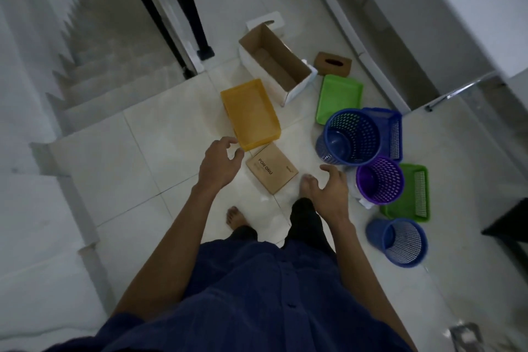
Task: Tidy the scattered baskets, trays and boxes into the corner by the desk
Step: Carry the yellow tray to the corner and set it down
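The left hand (218, 163) and the right hand (328, 188) both hang over the floor with fingers spread and loosely bent, holding nothing. Between them lies a small flat brown cardboard box with printed lettering (271, 168). It is closed and square-edged, and it probably weighs little. A hand on each opposite side edge would lift it safely.

Just beyond it, touching or nearly touching, sits a yellow rectangular plastic basket (250, 114), close to the left fingertips. It looks light, stiff and smooth, and its rim or long walls seem the best places to hold it.

Farther off stands an open cardboard carton with white outer walls (274, 71). Its thin walls may flex, so it is better lifted with support underneath.

To the right are:
- a small brown tissue box (333, 63)
- a green plastic tray (338, 98)
- a large blue round mesh basket (350, 137), leaning against a blue rectangular slatted basket (393, 128)
- a purple round mesh basket (380, 180)
- a second green tray (411, 194)
- a smaller blue round basket (400, 240), tipped on its side

The perforated walls of the baskets give fingers an easy hold, and the round ones would likely nest inside each other.

The glossy white floor tiles (160, 134) look slippery, and the staircase (85, 80) drops away on the left.
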